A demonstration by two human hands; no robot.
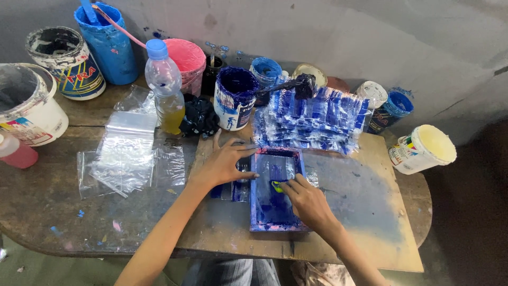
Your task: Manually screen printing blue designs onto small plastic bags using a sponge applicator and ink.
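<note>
The left hand (225, 161) is lying flat with fingers spread, pressing on the left edge of the blue frame (276, 190), seemingly steadying it on the board (370, 212). The right hand (309, 204) is pinching a small yellow scraper (277, 186) inside the frame. Printed bags (312, 119) are crowding just beyond the fingertips, while bare board is lying open to their right.

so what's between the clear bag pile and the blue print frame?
In the head view, the left hand lies flat there on the wooden board, between the clear bag pile and the blue print frame, beside a blue-printed bag.
</note>
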